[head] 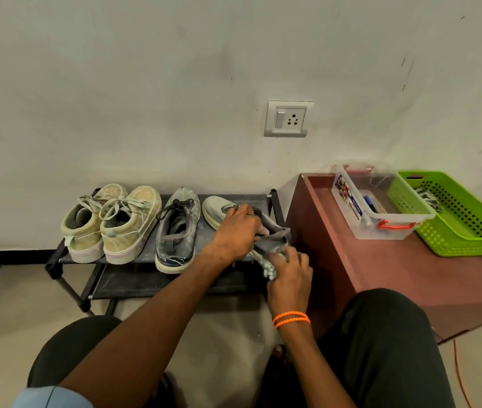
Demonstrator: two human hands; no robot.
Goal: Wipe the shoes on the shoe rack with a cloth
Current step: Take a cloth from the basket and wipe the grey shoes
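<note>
Shoes on the shoe rack point(57, 262): four in a row, all dusty. Left hand point(238, 231) curls its grip round the grey shoe point(219, 209) at three o'clock of the row, tilting it. Right hand point(289, 278) pinches the cloth point(269, 269) against its heel. Judging by the grime, its grey mate point(176, 231) and the beige pair point(110, 225) at nine o'clock remain unwiped.
</note>
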